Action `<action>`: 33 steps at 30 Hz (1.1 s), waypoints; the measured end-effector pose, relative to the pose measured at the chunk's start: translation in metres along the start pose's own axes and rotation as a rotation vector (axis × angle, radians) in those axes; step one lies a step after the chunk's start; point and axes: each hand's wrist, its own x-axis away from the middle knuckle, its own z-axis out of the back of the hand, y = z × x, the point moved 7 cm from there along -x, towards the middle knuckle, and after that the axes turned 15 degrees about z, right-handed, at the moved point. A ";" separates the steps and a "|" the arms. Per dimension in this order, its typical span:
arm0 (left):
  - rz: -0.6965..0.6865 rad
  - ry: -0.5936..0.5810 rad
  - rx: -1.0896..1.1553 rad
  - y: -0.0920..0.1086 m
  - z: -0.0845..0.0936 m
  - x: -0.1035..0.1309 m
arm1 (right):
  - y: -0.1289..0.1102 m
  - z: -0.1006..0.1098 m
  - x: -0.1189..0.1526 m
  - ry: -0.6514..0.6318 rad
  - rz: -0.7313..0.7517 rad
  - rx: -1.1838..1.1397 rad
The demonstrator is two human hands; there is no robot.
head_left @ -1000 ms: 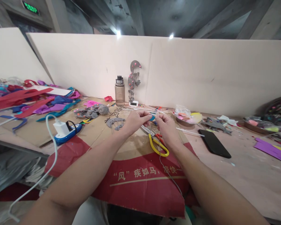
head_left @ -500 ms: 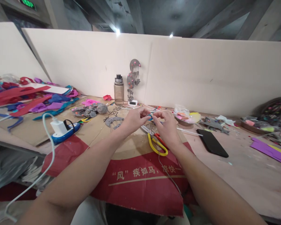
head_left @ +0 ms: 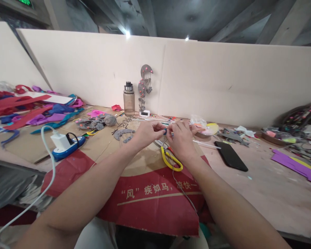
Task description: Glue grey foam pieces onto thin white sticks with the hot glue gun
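Note:
My left hand (head_left: 150, 134) is closed in a pinch on a small blue piece (head_left: 165, 131). Right beside it, my right hand (head_left: 181, 139) has its fingers curled together at the same spot; what they grip is hidden. A thin grey cord (head_left: 182, 190) runs from below my hands over the red-printed cardboard (head_left: 155, 214) to its front edge. Under my right hand lie scissors with yellow and orange-red handles (head_left: 168, 162), partly covered. Left of my hands a grey crescent piece (head_left: 122, 135) rests on the cardboard.
A black phone (head_left: 230, 155) lies to the right. Behind stand a bottle (head_left: 129, 102) and a small white digital clock (head_left: 144, 113). A grey hanging ornament (head_left: 146, 74) is against the white panel. At left are a blue power strip (head_left: 67, 152), a yarn ball (head_left: 110, 120) and coloured felt scraps (head_left: 38, 110).
My right hand has turned, its fingers now curled closer over the blue piece, with another finger stretched out to the right. The whole view has shifted slightly.

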 end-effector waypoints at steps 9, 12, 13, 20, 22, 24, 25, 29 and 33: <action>0.051 0.019 -0.024 0.003 0.005 0.002 | 0.013 -0.010 0.000 -0.048 -0.193 -0.256; 0.072 0.058 -0.027 0.002 0.009 0.002 | 0.014 -0.012 0.001 -0.066 -0.242 -0.391; 0.072 0.074 -0.040 0.003 0.010 0.002 | 0.013 -0.011 0.001 -0.055 -0.241 -0.402; 0.026 0.122 -0.133 0.010 0.012 0.005 | 0.007 -0.002 0.001 0.026 -0.113 -0.203; 0.004 0.088 -0.130 0.010 0.009 0.005 | 0.005 -0.002 0.001 0.022 -0.072 -0.134; -0.015 0.057 -0.127 0.010 0.006 0.004 | 0.005 -0.003 0.001 0.022 -0.049 -0.085; -0.019 0.048 -0.126 0.009 0.005 0.004 | 0.004 -0.003 0.001 0.023 -0.039 -0.066; -0.016 0.025 -0.142 0.008 0.002 0.003 | 0.004 -0.003 0.001 0.012 -0.023 -0.024; -0.016 0.007 -0.156 0.007 0.000 0.003 | 0.002 -0.006 -0.001 -0.038 -0.025 -0.005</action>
